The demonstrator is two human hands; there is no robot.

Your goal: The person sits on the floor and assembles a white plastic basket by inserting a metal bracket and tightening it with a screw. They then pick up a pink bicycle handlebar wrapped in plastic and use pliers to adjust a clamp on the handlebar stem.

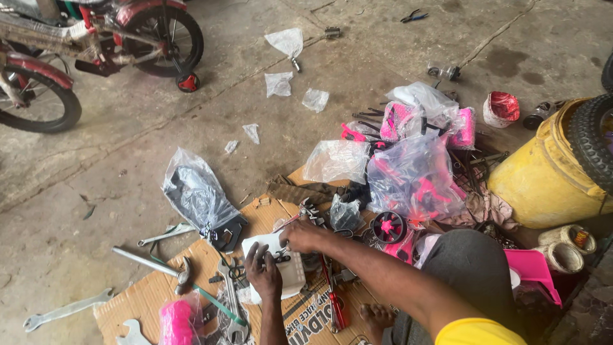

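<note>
A yellow drum (546, 182) with a black tyre (592, 140) leaning on it stands at the right edge of the concrete floor, and a small bicycle (96, 45) with a red training wheel sits at the top left. Between them lies a heap of clear plastic bags with pink bicycle parts (415, 172) inside, and one bag holding a black saddle (198, 195). A flattened sheet of cardboard (156, 291) serves as the work mat, strewn with a hammer (153, 265), spanners (64, 311) and a red-handled tool (336, 305).

The step in hand looks like sorting small hardware out of a white box (281, 268), which rests on the cardboard just in front of the person's knee. The box is shallow, pale and rectangular, its open top showing a few dark small pieces near the far rim. The left hand (263, 271) lies on its near left edge, fingers spread and slightly curled, steadying it without clamping. The right hand (301, 235) hovers over the far corner with fingertips drawn together, as if pinching something small; what it grips, if anything, cannot be made out. Any further picking would call for a fine fingertip pinch while the box stays pinned flat
</note>
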